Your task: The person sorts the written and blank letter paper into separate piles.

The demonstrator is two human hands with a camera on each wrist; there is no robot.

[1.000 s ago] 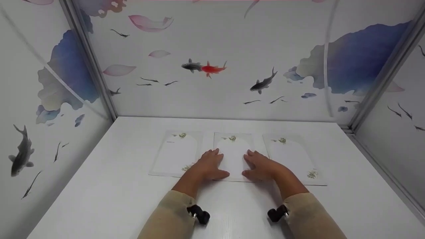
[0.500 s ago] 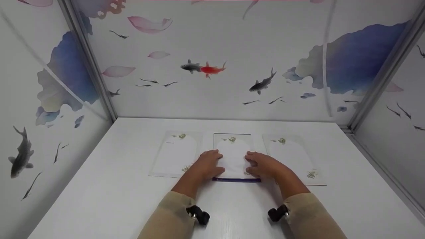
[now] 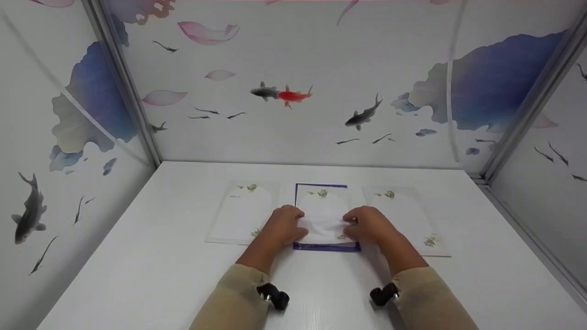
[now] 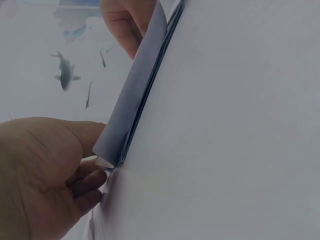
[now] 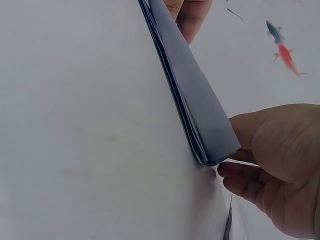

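Observation:
A white sheet of paper (image 3: 323, 213) printed with small green sprigs lies bowed between the two hands in the head view. My left hand (image 3: 286, 224) pinches its left edge, thumb nearer me. On the opposite edge, my right hand (image 3: 372, 224) pinches it the same way. Under the sheet, a purple-edged stack (image 3: 326, 248) shows along the near, far and left sides. In the left wrist view, the lifted sheet (image 4: 131, 100) stands away from the dark layered edges below. From the right wrist, the sheet (image 5: 200, 100) reaches the thumb, fingers curled beneath.
Similar printed sheets lie on both sides: a left one (image 3: 247, 211) and a right one (image 3: 403, 220). All rest on a white table (image 3: 137, 284). Behind stands a white wall panel (image 3: 293, 142) painted with fish, with side panels joined by metal posts.
The middle sheet has risen and shifted slightly, baring purple edges at the near side, then at the far and left sides. The right hand's fingers have drawn in at its edge.

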